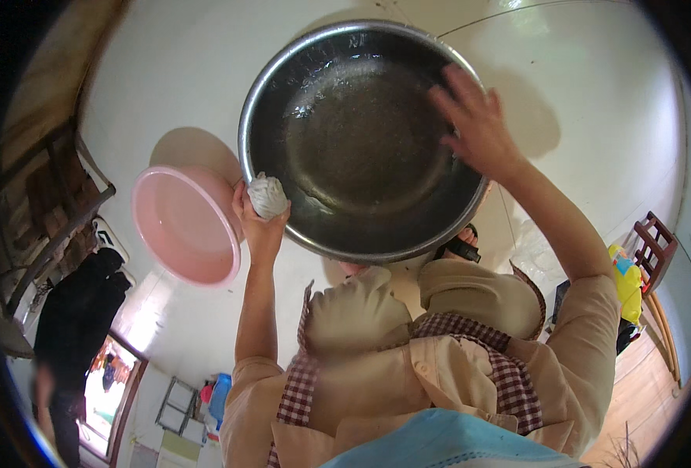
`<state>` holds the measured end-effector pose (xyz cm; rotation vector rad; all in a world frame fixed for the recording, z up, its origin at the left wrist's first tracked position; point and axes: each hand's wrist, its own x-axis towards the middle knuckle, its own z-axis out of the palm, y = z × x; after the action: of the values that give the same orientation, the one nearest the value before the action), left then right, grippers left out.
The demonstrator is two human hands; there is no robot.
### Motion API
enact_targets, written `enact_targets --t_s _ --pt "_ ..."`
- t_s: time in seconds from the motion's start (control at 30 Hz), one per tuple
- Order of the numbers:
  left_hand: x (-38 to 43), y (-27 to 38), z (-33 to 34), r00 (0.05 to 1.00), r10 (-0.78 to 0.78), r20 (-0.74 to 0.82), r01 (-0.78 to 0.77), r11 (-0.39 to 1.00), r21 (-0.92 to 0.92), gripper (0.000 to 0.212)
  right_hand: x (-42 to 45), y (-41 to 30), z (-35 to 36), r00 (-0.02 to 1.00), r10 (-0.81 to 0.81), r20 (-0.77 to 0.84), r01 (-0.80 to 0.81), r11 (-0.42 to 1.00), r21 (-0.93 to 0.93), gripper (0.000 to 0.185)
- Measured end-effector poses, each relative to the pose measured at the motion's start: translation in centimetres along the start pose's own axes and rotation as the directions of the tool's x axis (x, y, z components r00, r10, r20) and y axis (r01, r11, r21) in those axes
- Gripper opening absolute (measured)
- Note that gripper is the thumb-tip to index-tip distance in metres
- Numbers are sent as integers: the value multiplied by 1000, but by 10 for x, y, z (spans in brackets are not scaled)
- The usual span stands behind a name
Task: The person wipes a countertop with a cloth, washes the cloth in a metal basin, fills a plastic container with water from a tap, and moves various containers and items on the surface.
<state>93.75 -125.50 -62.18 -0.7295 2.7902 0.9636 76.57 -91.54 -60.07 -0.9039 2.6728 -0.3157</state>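
Note:
A wide metal basin (374,256) lies before me, its dark inside wet and shiny, with what looks like a little water in it. My left hand (260,222) grips a bunched pale cloth (268,196) at the basin's left rim. Over the right side of the basin is my right hand (474,126), blurred, fingers spread and holding nothing. Whether its fingertips touch the inner wall, I cannot tell. Left of the basin, a pink plastic tub (184,228) leans at a tilt in the view; its contents are not clear.
On the left, a person in black (76,310) stands near a dark frame (59,234) and an open doorway (108,386). To the right are a yellow bag (627,284), a brown wooden stool (654,251) and clear plastic (532,251) on the pale floor (602,175). My sandalled foot (468,243) is by the basin.

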Motion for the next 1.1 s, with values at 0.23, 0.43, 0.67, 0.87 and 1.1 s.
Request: enact_targets --t_s 0.23,0.43,0.67,0.87,1.1 --pt "5 0 11 962 -246 116 261 955 -143 55 -45 23 51 907 354 -229 -278 910 309 70" --pt "15 23 24 927 -340 159 365 914 -175 48 -51 24 58 849 472 -237 -293 795 531 63" --pt "17 -5 19 831 -401 387 494 851 -178 51 -46 7 59 750 628 -207 -519 753 404 72" --pt "-6 42 -9 823 -330 463 412 907 -84 63 -122 -57 30 686 721 -97 -557 607 566 57" --pt "-76 80 -54 823 -283 492 212 957 197 74 -290 -12 20 262 951 164 -965 255 62 52"
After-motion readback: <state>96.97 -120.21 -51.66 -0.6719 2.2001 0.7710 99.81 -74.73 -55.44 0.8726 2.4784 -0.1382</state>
